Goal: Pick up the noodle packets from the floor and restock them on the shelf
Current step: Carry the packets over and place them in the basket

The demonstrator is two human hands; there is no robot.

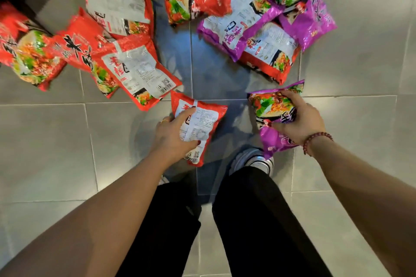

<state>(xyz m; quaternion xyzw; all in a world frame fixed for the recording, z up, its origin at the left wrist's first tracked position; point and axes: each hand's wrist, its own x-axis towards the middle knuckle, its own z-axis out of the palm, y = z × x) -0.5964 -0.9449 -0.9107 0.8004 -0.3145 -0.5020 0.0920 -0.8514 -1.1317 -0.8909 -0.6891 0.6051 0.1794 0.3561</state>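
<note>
**A packet in each grip, heaps on the floor beyond**

Nearest the camera stand two legs in black trousers (258,220), with a grey and white shoe (254,159) on the grey tiled floor (67,141). Both bare forearms reach forward and down.

The left grip (171,132), with a gold ring (165,121) on one finger, is clamped round a red packet (202,119): fingers curl over its white printed back and the thumb presses its lower part. The right grip (299,119), a red bead bracelet (315,139) at its wrist, is clamped on a purple packet (267,105), face up, whose crumpled lower end overlaps the shoe. Whether either packet is clear of the floor cannot be told.

Farther off, loose packets lie on the floor in two heaps. The red packets (135,69) spread at the left and centre, some face up and some showing white backs, several overlapping. The purple packets (258,36) pile at the right, with one orange-edged pack among them.
</note>
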